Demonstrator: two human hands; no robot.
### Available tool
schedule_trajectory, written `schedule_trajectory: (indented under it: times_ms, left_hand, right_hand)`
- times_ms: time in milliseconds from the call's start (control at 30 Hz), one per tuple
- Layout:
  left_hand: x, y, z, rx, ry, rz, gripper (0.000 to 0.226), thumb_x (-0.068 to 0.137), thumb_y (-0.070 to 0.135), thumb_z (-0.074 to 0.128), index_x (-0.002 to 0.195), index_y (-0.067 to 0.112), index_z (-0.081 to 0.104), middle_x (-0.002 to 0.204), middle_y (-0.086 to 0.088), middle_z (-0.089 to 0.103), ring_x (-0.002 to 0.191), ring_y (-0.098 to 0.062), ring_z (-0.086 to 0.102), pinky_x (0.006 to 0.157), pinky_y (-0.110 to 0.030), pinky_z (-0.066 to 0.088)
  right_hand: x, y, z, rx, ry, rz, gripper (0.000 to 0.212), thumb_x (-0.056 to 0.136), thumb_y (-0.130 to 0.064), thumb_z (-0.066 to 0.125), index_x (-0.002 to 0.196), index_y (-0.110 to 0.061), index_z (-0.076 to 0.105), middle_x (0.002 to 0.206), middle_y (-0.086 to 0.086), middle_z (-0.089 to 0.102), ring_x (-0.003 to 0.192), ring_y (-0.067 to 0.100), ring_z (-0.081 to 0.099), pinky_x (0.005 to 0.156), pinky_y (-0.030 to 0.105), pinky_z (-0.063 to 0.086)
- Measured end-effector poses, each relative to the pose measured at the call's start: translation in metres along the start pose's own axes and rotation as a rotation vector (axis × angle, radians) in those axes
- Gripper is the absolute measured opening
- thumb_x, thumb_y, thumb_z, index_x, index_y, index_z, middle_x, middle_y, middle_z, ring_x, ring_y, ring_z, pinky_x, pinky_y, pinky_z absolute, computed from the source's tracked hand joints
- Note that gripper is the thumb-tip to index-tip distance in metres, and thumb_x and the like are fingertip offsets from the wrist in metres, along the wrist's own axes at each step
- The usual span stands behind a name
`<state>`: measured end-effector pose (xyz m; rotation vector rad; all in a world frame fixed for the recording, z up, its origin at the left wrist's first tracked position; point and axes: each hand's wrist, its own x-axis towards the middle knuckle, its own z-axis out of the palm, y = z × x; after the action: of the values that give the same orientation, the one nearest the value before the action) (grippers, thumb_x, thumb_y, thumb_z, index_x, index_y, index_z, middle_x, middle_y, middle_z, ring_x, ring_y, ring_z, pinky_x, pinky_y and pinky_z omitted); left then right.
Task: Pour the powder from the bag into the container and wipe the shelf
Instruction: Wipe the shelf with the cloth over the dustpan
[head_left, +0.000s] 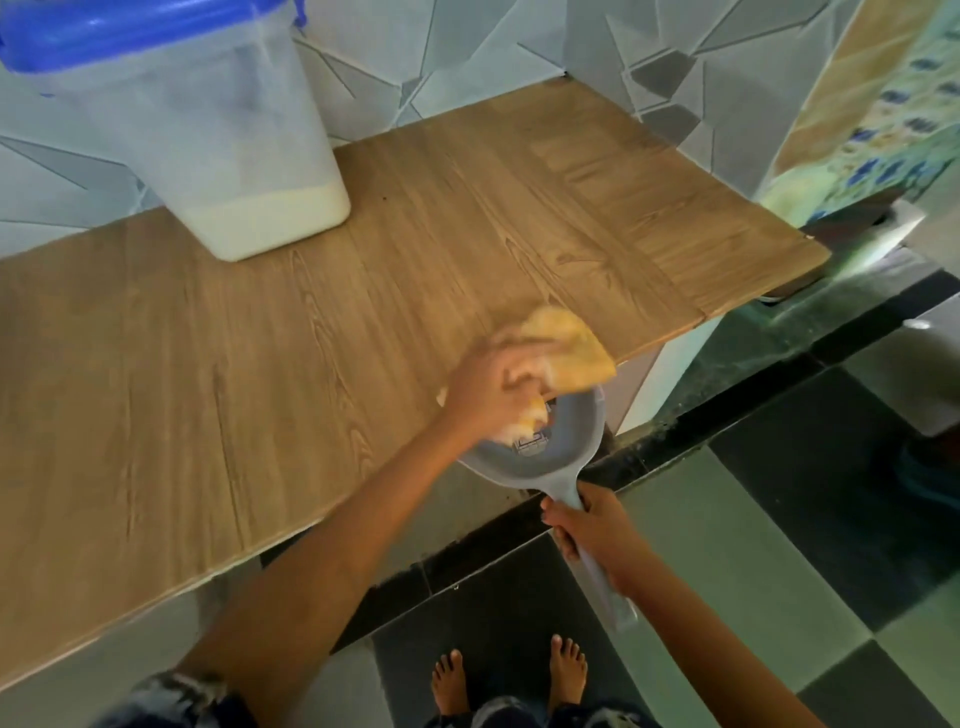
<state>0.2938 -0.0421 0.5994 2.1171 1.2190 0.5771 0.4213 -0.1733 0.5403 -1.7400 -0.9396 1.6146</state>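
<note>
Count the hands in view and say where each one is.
2. The left hand grips a yellow cloth at the front edge of the shelf. The right hand holds the handle of the grey dustpan, below that edge. None looks hidden.

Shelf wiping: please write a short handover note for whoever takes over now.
Left hand grips the yellow cloth at the front edge of the shelf, above the dustpan. Right hand grips the dustpan handle, with the pan at that edge. Container stands back left on the shelf, blue lid on, powder in its bottom. Bag not in view. Pouring looks done; wiping is left to finish.
</note>
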Motion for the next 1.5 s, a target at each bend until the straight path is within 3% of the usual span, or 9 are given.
schedule_trajectory:
  times_ms: [133, 267, 567, 733, 833, 933, 1200, 1333, 1500]
  left_hand:
    - [0.093, -0.044, -0.036, 0.167, 0.235, -0.176, 0.047, 0.078, 0.028, 0.051, 0.124, 0.028, 0.060, 0.131, -0.011, 0.054, 0.109, -0.030, 0.058, 0.093, -0.034, 0.047]
    - [0.143, -0.084, -0.058, 0.402, 0.149, -0.443, 0.042, 0.089, 0.030, 0.050, 0.131, 0.036, 0.050, 0.145, -0.010, 0.037, 0.124, -0.035, 0.046, 0.104, -0.038, 0.038]
    - [0.040, 0.018, 0.035, 0.344, -0.176, 0.135, 0.050, 0.077, 0.029, 0.047, 0.124, 0.043, 0.055, 0.150, 0.001, 0.035, 0.125, -0.025, 0.046, 0.092, -0.038, 0.046]
    - [0.109, 0.032, 0.027, 0.279, -0.070, 0.174, 0.055, 0.073, 0.037, 0.040, 0.125, 0.034, 0.058, 0.145, -0.006, 0.041, 0.122, -0.026, 0.051, 0.094, -0.035, 0.046]
    - [0.188, 0.017, 0.016, 0.480, 0.067, -0.050, 0.046, 0.081, 0.034, 0.049, 0.127, 0.038, 0.054, 0.150, 0.001, 0.033, 0.127, -0.029, 0.043, 0.102, -0.041, 0.040]
    - [0.221, 0.004, 0.022, 0.512, -0.067, -0.172, 0.045, 0.087, 0.029, 0.051, 0.130, 0.044, 0.048, 0.154, 0.003, 0.026, 0.134, -0.029, 0.034, 0.110, -0.045, 0.030]
    - [0.062, 0.041, 0.043, 0.268, -0.294, 0.135, 0.050, 0.080, 0.013, 0.051, 0.122, 0.039, 0.058, 0.150, 0.005, 0.033, 0.124, -0.008, 0.044, 0.100, -0.030, 0.037]
    - [-0.017, -0.003, -0.024, 0.065, 0.048, -0.079, 0.052, 0.071, 0.020, 0.051, 0.121, 0.035, 0.058, 0.136, 0.002, 0.047, 0.130, -0.008, 0.039, 0.100, -0.020, 0.038]
    - [-0.057, -0.088, -0.091, 0.458, 0.376, -0.773, 0.041, 0.091, 0.031, 0.047, 0.131, 0.028, 0.052, 0.147, -0.014, 0.037, 0.124, -0.039, 0.046, 0.106, -0.043, 0.035]
  right_hand:
    - [0.002, 0.003, -0.011, 0.003, -0.019, 0.002, 0.010, 0.088, -0.011, 0.060, 0.080, -0.016, 0.056, 0.060, 0.002, 0.054, 0.043, 0.004, 0.050, 0.049, 0.017, 0.046]
    - [0.002, 0.010, -0.020, -0.017, -0.014, 0.009, 0.010, 0.088, -0.014, 0.059, 0.079, -0.017, 0.055, 0.060, 0.000, 0.055, 0.044, 0.004, 0.050, 0.050, 0.017, 0.047]
    - [0.013, 0.013, -0.042, 0.056, -0.030, 0.046, 0.007, 0.089, -0.013, 0.058, 0.083, -0.017, 0.056, 0.063, 0.001, 0.054, 0.048, 0.006, 0.049, 0.046, 0.013, 0.044]
    - [0.017, 0.014, -0.062, 0.058, -0.008, 0.020, 0.010, 0.088, -0.014, 0.059, 0.079, -0.017, 0.055, 0.061, 0.002, 0.055, 0.042, 0.003, 0.049, 0.051, 0.018, 0.048]
    - [0.016, 0.017, -0.069, 0.040, -0.005, 0.014, 0.010, 0.087, -0.015, 0.060, 0.080, -0.018, 0.055, 0.062, 0.001, 0.056, 0.042, 0.003, 0.050, 0.053, 0.018, 0.049]
    - [0.014, 0.021, -0.072, 0.025, 0.007, 0.026, 0.010, 0.087, -0.016, 0.060, 0.080, -0.018, 0.055, 0.063, 0.001, 0.056, 0.046, 0.006, 0.050, 0.053, 0.018, 0.049]
    - [0.015, 0.023, -0.060, 0.041, -0.057, 0.029, 0.002, 0.087, -0.012, 0.059, 0.088, -0.013, 0.057, 0.065, 0.002, 0.055, 0.050, 0.008, 0.050, 0.047, 0.015, 0.044]
    - [0.017, 0.021, -0.045, -0.005, -0.129, 0.025, 0.016, 0.089, -0.012, 0.059, 0.103, -0.005, 0.056, 0.068, 0.003, 0.056, 0.053, 0.009, 0.051, 0.048, 0.015, 0.044]
    - [0.015, 0.021, -0.022, -0.064, -0.197, 0.024, 0.022, 0.088, -0.011, 0.059, 0.108, -0.002, 0.054, 0.069, 0.005, 0.057, 0.050, 0.008, 0.052, 0.046, 0.015, 0.045]
